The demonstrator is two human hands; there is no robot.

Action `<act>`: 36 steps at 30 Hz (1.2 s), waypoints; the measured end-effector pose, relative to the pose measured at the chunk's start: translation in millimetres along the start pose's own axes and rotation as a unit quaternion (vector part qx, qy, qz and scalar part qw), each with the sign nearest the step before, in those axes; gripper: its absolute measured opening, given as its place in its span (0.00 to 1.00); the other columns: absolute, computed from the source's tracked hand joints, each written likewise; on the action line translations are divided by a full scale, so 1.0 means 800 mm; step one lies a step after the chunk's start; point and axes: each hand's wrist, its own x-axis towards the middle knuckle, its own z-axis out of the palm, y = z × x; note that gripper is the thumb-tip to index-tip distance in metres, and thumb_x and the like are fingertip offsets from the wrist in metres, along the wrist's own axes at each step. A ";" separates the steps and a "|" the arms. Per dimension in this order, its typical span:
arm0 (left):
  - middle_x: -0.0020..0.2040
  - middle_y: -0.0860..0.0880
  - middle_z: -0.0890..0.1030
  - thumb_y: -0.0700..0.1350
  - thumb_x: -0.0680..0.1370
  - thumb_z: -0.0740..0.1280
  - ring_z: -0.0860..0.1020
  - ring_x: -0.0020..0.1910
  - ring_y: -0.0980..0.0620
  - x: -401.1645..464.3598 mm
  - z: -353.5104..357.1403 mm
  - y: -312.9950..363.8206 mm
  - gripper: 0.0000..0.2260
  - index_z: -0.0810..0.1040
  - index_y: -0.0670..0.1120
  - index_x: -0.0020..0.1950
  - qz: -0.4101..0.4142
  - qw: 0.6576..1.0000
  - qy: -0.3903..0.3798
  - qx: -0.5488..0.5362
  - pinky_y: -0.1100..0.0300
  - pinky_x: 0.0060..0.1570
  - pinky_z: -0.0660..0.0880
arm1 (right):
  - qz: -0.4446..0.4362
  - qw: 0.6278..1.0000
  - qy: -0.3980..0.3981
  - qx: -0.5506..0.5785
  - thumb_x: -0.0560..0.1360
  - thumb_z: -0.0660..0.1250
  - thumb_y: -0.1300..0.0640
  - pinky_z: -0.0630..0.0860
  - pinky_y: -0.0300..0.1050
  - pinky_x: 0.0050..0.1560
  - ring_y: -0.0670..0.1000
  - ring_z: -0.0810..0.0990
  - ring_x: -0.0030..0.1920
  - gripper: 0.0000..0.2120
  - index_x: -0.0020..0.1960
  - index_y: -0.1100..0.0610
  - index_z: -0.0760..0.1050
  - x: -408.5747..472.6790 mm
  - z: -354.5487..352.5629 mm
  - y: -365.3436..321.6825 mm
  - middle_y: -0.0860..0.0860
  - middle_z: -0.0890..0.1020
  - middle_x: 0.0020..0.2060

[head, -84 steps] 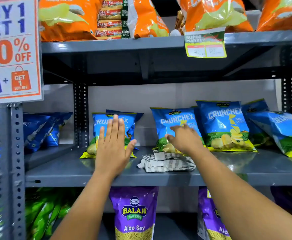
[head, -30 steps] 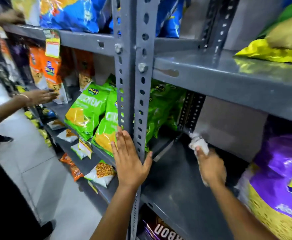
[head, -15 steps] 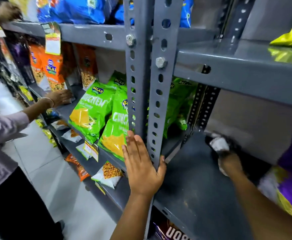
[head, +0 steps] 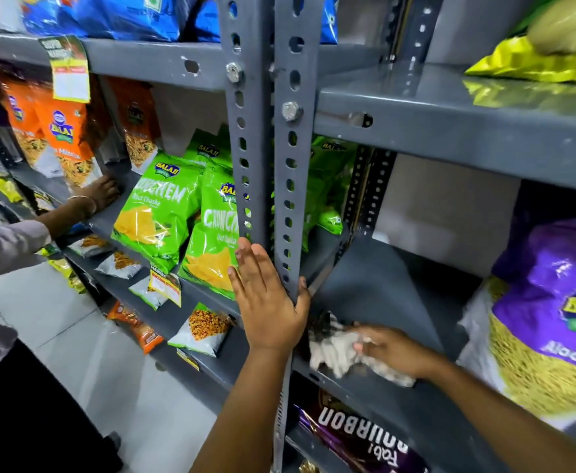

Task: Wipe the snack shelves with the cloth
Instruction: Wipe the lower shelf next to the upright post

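Wiping one shelf, many remain
Right hand (head: 394, 353) presses the cloth (head: 334, 349) on the grey shelf (head: 375, 288); left hand (head: 269, 302), open, rests on the post (head: 288, 186).

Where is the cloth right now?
In the head view, the cloth lies lower centre on the grey shelf, pressed under the right hand, just right of the upright post the left hand braces against.

Grey steel shelf (head: 375, 288) bolted to slotted uprights (head: 288, 186): a white cloth (head: 334, 346) lies at its front edge, a purple Aloo Sev bag (head: 549, 312) stands at its right. Left of the uprights, green bags (head: 163, 213) and orange bags (head: 61, 138) stand on the neighbouring shelf (head: 116, 223)
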 end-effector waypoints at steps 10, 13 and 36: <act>0.74 0.50 0.30 0.55 0.73 0.53 0.29 0.71 0.57 0.002 -0.006 0.005 0.39 0.26 0.49 0.69 -0.003 1.000 -0.013 0.011 0.54 0.71 0.35 | -0.002 0.984 0.074 -0.161 0.76 0.61 0.58 0.53 0.43 0.71 0.48 0.60 0.71 0.17 0.64 0.48 0.69 0.024 0.034 0.007 0.48 0.68 0.70; 0.75 0.37 0.50 0.55 0.74 0.54 0.31 0.73 0.54 0.001 -0.012 0.007 0.39 0.29 0.45 0.71 -0.010 0.999 -0.021 0.029 0.50 0.72 0.38 | -0.003 0.993 -0.034 -0.113 0.75 0.62 0.62 0.53 0.36 0.67 0.44 0.59 0.69 0.18 0.64 0.52 0.70 -0.018 0.021 0.009 0.49 0.68 0.69; 0.72 0.33 0.61 0.53 0.76 0.50 0.56 0.72 0.40 -0.125 -0.029 0.044 0.30 0.54 0.35 0.72 0.019 0.959 -0.272 0.072 0.52 0.70 0.41 | 0.103 0.994 0.035 -0.005 0.71 0.59 0.74 0.65 0.21 0.52 0.49 0.72 0.59 0.18 0.59 0.64 0.73 -0.113 -0.009 -0.018 0.61 0.75 0.62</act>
